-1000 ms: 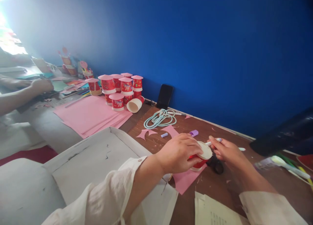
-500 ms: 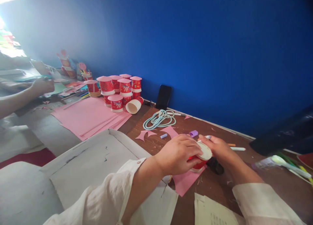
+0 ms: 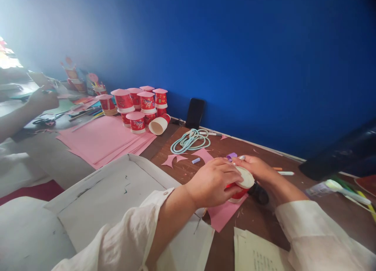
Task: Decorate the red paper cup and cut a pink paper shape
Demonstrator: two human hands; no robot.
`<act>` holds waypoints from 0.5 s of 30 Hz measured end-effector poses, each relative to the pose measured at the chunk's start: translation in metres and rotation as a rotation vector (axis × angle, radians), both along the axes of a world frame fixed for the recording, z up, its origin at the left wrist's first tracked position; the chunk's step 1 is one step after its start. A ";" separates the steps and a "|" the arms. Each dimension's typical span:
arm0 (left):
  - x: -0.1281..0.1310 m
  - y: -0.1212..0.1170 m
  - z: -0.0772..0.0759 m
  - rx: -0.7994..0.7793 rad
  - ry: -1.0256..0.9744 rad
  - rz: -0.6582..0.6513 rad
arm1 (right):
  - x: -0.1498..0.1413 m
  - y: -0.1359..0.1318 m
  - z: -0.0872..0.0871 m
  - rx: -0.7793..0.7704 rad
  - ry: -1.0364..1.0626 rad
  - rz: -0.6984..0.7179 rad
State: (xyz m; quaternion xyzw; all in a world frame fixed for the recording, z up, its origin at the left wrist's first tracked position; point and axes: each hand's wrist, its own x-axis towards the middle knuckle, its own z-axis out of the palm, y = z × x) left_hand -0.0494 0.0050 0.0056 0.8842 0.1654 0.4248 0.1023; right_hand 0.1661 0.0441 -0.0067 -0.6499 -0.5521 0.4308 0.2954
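Note:
My left hand [image 3: 213,181] is wrapped round a red paper cup [image 3: 240,193], which is upside down with its whitish base facing up. Beneath the cup lies a cut piece of pink paper [image 3: 225,216]. Closed at the far side of the cup's base, my right hand [image 3: 260,170] pinches a slim whitish stick [image 3: 242,157]. Most of that stick is hidden by the fingers, so I cannot tell its kind. Just behind the hands sits a purple cap-like piece [image 3: 231,156]. A small lavender cylinder [image 3: 196,160] lies left of them among pink scraps [image 3: 203,155].
Red cups with pink paper tops [image 3: 137,122] stand stacked beside pink sheets [image 3: 96,141]. A phone [image 3: 195,112] leans on the blue wall behind a coiled pale-blue cord [image 3: 188,141]. A white board [image 3: 117,200] lies at left. Another person's hand [image 3: 44,98] is at far left.
My right hand has shifted slightly left and up along the far edge of the cup's base, with the stick. My left hand keeps its hold. The view has turned slightly.

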 end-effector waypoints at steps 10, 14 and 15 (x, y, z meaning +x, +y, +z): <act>0.001 0.000 -0.001 -0.020 0.030 0.004 | -0.010 0.012 0.010 -0.043 0.055 0.154; 0.001 0.001 -0.001 -0.011 0.023 0.005 | -0.015 0.012 0.010 -0.052 0.073 0.187; 0.001 0.001 -0.001 -0.008 0.021 0.005 | -0.016 0.012 0.010 -0.047 0.077 0.186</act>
